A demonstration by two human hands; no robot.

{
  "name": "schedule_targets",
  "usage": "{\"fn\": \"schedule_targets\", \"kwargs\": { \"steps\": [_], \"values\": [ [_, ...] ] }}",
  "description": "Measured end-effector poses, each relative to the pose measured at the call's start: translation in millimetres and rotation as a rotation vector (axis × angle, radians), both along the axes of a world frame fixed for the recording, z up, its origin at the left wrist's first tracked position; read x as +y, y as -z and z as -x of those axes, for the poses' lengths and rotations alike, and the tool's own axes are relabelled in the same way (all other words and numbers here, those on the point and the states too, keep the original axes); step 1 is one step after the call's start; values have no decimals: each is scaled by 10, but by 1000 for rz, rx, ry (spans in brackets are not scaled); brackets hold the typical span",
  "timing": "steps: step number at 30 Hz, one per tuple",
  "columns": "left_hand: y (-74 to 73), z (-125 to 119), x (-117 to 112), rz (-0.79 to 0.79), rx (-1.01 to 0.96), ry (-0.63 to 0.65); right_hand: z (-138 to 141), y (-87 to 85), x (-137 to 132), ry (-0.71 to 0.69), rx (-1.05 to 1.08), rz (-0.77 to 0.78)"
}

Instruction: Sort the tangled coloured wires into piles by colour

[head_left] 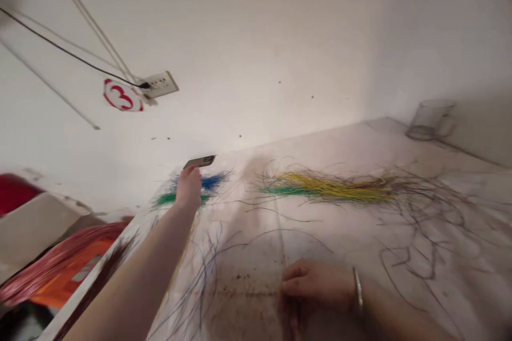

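"Phone (200, 162) first: where is it?"

"At the back of the table (344, 138), close to the wall (256, 37), just beyond the blue wires (216, 180). The left hand (189, 185) is on it, arm stretched far forward, fingertips at its near edge."

"Is that hand gripping it?"

"The fingers are bent and touching it, but I can't tell whether they have closed around it. The blue wires and a green bunch (164, 200) show on both sides of the hand, underneath."

"And the right hand (306, 279)?"

"Low at the front, with a bracelet (358, 290) on the wrist. Its fingers are curled in, quite narrow. There's a dark blur beneath them, so I can't tell if they hold anything."

"What lies farther over?"

"To the right of the phone, a long heap of yellow wires (340, 186), with green strands (288, 191) poking out at its left end. Loose purplish wires (200, 272) straggle nearer the front, between the two arms."

"Anything at the far right?"

"A clear mug (430, 120), blurred, near the wall. Off the table's left side, pink strands (68, 250) lie over something orange (80, 282)."
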State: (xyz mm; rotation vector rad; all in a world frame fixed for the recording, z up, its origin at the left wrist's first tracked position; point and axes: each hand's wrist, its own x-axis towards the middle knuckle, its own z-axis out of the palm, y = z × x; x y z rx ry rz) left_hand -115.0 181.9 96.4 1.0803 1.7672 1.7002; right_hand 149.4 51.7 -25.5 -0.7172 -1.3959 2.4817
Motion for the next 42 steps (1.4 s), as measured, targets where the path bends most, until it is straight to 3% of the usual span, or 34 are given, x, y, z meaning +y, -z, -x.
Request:
{"fn": "schedule_targets", "kwargs": {
  "steps": [3,4,6,8,12,17,22,26,35,38,42],
  "values": [
    [204,-639,-67,63,87,327,2,24,2,-2,13,5],
    [289,-870,-134,82,211,605,3,29,-1,-6,17,2],
    [475,-1306,-273,45,421,1006,5,38,-5,-9,29,-8],
    [659,-1655,-353,-59,521,1124,8,46,-5,-4,39,-11],
    [920,-2036,-264,-43,551,986,18,54,8,7,73,-3],
    [1040,-2200,-62,20,557,882,41,81,23,1,102,48],
    [1032,-2255,0,87,647,842,52,108,22,12,122,41],
    [879,-2177,-44,109,757,843,68,115,35,10,84,52],
    [431,-1728,-589,69,873,781,59,60,30,8,43,30],
    [392,-1531,-838,61,834,714,24,54,17,28,47,31],
    [456,-1269,-1203,73,707,583,-19,19,3,120,114,10]
  ]
}}
